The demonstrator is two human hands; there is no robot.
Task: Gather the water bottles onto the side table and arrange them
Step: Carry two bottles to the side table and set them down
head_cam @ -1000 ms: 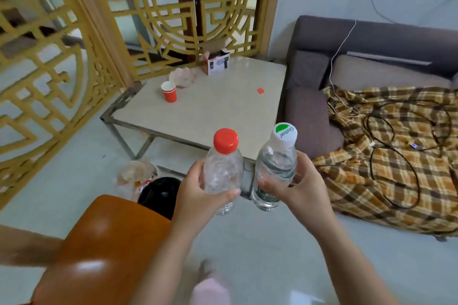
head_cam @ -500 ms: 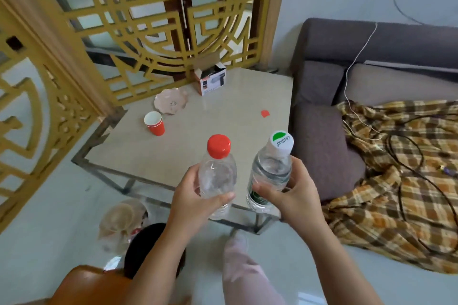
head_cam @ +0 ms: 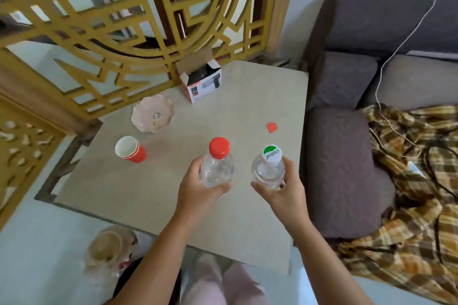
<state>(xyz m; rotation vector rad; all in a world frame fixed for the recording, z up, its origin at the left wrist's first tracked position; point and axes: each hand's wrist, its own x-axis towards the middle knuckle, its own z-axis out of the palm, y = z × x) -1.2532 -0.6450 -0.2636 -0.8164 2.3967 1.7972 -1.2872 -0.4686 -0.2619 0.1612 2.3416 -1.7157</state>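
Left hand [head_cam: 198,189] grips red-capped bottle [head_cam: 217,164]; contents unclear.

Lower red-capped bottle [head_cam: 218,168] behind left grip [head_cam: 198,189].

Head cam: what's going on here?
A person stands at the side table with a water bottle in each hand, both upright over the tabletop. The left hand grips the red-capped bottle; the right hand grips the white-capped bottle. Their bases are hidden, so I cannot tell whether they are set down yet. Also on the table: a red paper cup, a pink dish, an open box and a small red scrap.
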